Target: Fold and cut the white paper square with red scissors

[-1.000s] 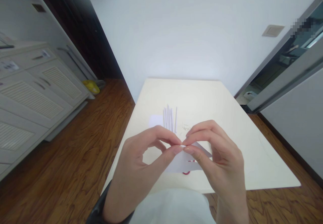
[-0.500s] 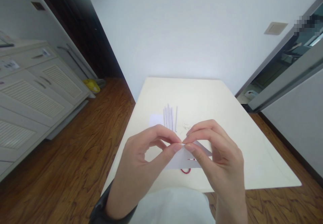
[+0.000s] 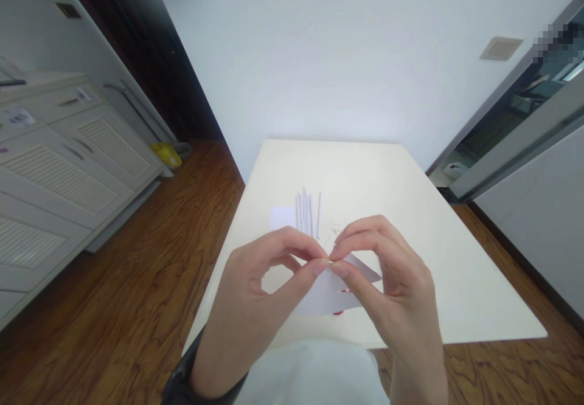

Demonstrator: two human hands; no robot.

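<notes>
L hand (image 3: 255,298) & R hand (image 3: 392,289) pinch one corner of a white paper sheet (image 3: 326,292), fingertips meeting, sheet held just above the table (image 3: 456,259); looks like the start of rolling it tight from the corner; next calls for an even twist btwn thumbs & forefingers; finished thin paper sticks (image 3: 306,213) lie beyond; a red item under the sheet, can't tell what.

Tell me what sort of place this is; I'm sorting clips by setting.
Probably a room in a home: a cream table against a plain wall, wood flooring, and louvred white cabinets beside it.
</notes>
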